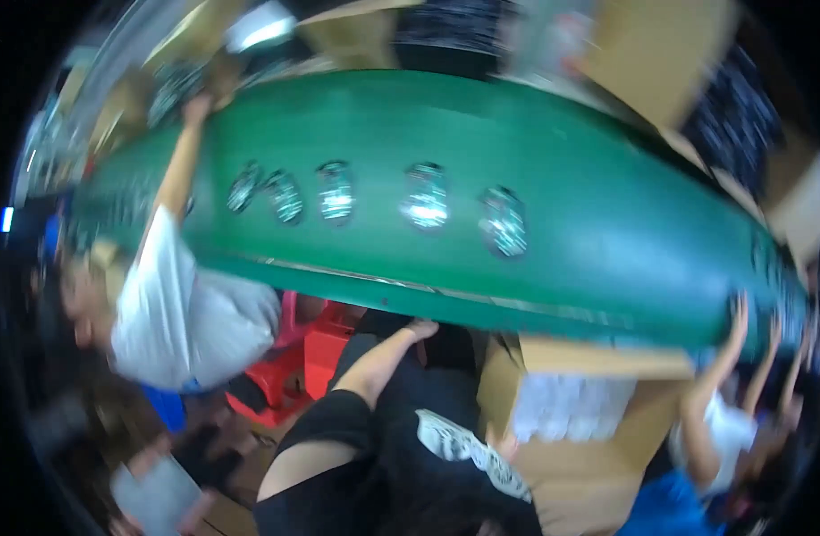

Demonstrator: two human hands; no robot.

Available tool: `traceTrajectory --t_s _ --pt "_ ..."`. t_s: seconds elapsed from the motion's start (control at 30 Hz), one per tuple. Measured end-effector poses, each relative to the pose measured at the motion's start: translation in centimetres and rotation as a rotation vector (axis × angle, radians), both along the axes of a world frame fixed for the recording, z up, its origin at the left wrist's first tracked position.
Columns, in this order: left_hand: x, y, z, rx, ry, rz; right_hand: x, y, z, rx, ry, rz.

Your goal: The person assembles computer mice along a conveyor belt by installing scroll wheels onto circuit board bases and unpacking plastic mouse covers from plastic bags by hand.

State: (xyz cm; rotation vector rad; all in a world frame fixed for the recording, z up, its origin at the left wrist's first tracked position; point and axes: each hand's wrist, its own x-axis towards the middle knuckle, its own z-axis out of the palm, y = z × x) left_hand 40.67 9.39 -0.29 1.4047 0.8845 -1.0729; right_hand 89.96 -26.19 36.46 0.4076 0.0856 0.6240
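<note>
A long green work table stretches across in front of me. On it lies a spaced row of several oval, dark-rimmed shiny pieces, too blurred to name. My left hand is low at the table's near edge, below the row; its fingers are smeared and partly hidden. My right hand is by my lap, beside the left wall of an open cardboard box. Little of that hand shows, and its fingers cannot be made out. Whitish, clear-wrapped items sit packed inside the box.
To my left a person in a white shirt reaches an arm over the table, near red plastic stools. Other people's arms rest on the table at the right. Cardboard boxes and dark wrapped goods line the far side.
</note>
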Motion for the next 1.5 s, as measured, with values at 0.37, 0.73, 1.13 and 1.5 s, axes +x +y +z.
traceTrajectory --t_s 0.37,0.73,1.13,1.5 --pt "-12.4 12.0 0.7 0.276 0.226 0.593 -4.3 26.5 -13.3 0.26 0.892 0.026" --pt "-0.8 19.7 -9.2 0.269 0.039 0.27 -14.1 8.7 -17.6 0.797 1.214 -0.697" --pt "14.3 21.2 -11.0 0.329 -0.272 -0.017 -28.8 -1.6 -15.7 1.765 1.384 -1.072" --pt "24.9 9.5 -11.4 0.173 -0.601 -0.506 -46.4 1.7 -11.0 2.729 1.106 -0.687"
